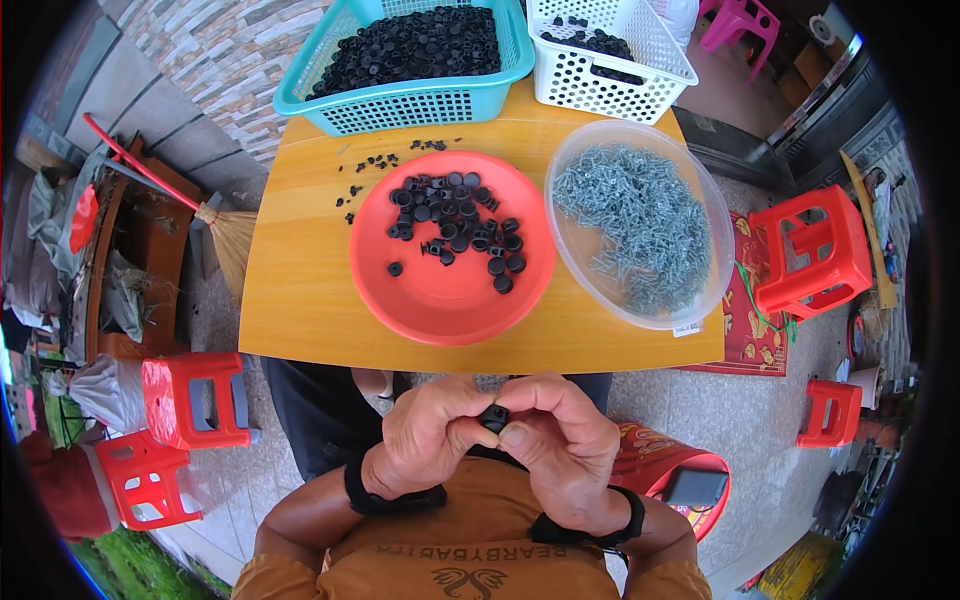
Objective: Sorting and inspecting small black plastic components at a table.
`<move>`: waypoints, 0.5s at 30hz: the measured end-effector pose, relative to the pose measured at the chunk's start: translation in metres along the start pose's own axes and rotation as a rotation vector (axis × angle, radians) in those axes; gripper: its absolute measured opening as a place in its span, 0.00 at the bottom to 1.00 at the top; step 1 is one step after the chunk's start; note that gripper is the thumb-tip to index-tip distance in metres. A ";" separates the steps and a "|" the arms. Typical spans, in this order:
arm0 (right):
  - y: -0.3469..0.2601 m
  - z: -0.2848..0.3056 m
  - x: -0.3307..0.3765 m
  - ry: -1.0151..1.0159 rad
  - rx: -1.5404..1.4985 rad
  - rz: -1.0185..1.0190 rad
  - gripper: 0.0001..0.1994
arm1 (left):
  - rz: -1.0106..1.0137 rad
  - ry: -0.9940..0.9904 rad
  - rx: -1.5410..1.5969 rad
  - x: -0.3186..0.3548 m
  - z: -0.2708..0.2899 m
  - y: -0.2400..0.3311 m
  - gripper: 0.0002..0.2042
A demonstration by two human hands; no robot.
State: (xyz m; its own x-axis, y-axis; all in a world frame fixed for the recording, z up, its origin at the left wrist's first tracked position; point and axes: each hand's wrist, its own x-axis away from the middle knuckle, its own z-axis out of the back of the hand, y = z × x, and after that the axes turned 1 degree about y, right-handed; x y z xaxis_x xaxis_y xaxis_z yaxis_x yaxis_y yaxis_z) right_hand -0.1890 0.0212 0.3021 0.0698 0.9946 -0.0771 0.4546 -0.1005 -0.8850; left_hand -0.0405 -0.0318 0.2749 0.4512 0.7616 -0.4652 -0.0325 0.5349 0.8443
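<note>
Just in front of my body, below the table's near edge, my left hand (428, 432) and my right hand (562, 440) meet fingertip to fingertip. Both pinch one small black plastic piece (494, 418), which shows between the thumbs and forefingers; the fingers cover part of it. Nearest to the hands on the table is a round red plate (440, 318) with a loose heap of similar small black plastic pieces (458, 212). To its right, an oval translucent tub (590, 295) holds a pile of thin silvery metal pieces (640, 225), too small to tell apart.
On the wooden table (290, 270), tiny black bits (378, 162) lie scattered. A teal basket (420, 110) and a white basket (610, 95), both with black pieces, stand at the far edge. Red stools (815, 250) flank the table; a broom (228, 240) leans left. A phone (694, 487) rests at my right.
</note>
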 end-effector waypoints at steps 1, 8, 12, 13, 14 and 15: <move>0.000 0.000 0.001 -0.005 0.008 0.011 0.11 | 0.001 -0.001 0.000 0.000 -0.001 0.000 0.16; -0.011 0.006 0.003 -0.023 0.092 0.052 0.11 | -0.024 0.008 0.120 -0.007 -0.004 0.010 0.17; -0.007 0.008 0.003 -0.022 0.125 0.055 0.10 | -0.059 -0.003 0.107 -0.009 -0.003 0.012 0.17; -0.006 0.007 0.002 -0.003 0.054 0.022 0.10 | -0.058 -0.004 0.108 -0.010 -0.001 0.014 0.17; -0.005 0.007 0.002 0.017 -0.016 -0.011 0.10 | -0.047 -0.017 0.032 -0.012 0.001 0.017 0.16; -0.004 0.006 0.002 0.018 -0.017 -0.011 0.10 | -0.037 -0.029 -0.045 -0.013 0.002 0.020 0.16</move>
State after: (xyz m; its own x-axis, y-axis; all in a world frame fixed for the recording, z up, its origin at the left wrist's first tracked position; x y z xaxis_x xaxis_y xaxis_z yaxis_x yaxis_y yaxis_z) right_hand -0.1958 0.0241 0.3028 0.0807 0.9950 -0.0588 0.4702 -0.0900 -0.8780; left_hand -0.0448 -0.0318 0.2980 0.4788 0.7302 -0.4875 -0.0546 0.5789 0.8136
